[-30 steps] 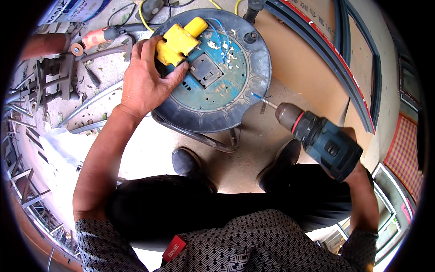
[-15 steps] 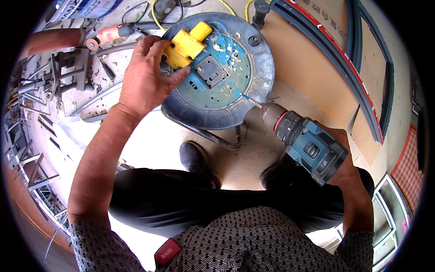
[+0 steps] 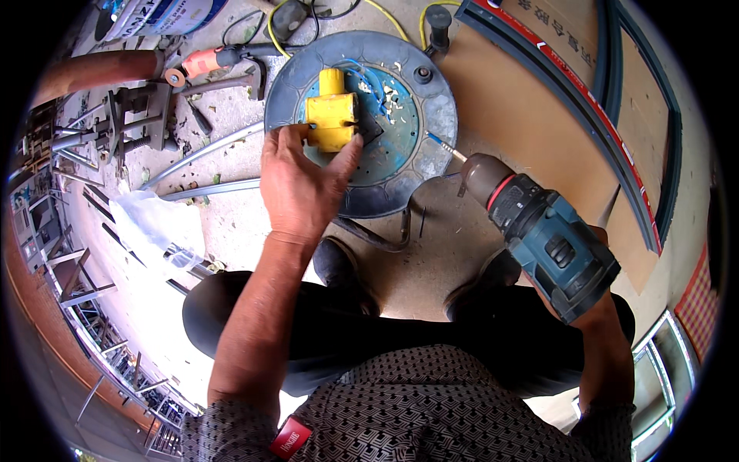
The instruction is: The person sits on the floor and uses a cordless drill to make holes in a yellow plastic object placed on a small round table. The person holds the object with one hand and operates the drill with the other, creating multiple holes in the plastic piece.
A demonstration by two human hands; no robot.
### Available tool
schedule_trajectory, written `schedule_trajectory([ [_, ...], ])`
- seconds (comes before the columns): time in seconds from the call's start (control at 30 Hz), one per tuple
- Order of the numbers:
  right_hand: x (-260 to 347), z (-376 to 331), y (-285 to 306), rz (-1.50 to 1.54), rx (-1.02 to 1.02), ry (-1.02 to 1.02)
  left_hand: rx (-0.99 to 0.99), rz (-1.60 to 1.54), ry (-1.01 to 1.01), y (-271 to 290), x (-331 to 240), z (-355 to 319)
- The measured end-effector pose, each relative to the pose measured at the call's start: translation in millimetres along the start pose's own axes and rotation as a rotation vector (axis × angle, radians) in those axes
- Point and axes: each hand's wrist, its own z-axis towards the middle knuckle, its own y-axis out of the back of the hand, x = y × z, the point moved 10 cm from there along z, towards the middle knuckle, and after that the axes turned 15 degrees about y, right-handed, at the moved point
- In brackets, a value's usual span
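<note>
Yellow box on grey round disc under L hand's grasp; R hand, mostly hidden, round blue drill.

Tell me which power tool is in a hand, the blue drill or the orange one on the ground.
The blue drill, gripped in the right hand. The orange tool lies untouched on the ground.

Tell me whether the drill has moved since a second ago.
Yes. The drill has pulled back: its bit tip, earlier over the round disc's blue centre, now sits just outside the rim.
</note>
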Motion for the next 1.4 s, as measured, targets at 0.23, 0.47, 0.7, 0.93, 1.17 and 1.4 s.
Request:
schedule_trajectory([
  [0.23,-11,-42,-7,-0.075,-0.071,-0.075,-0.09,-0.094,0.142,-12,-3,-20],
  [0.47,-1,-40,-4,0.188,-0.184,-0.168,-0.063,-0.211,0.269,-29,4,-26],
  [0.7,-2,-14,-5,0.335,-0.12,-0.199,-0.139,-0.16,0.242,-30,7,-31],
  [0.93,-2,-6,-9,0.384,-0.095,-0.23,-0.163,-0.168,0.246,-34,11,-31],
  [1.17,-6,-3,-16,0.404,-0.066,-0.244,-0.087,-0.244,0.378,-39,21,-29],
  [1.4,5,8,-13,0.373,-0.052,-0.185,-0.105,-0.239,0.335,-42,15,-28],
])
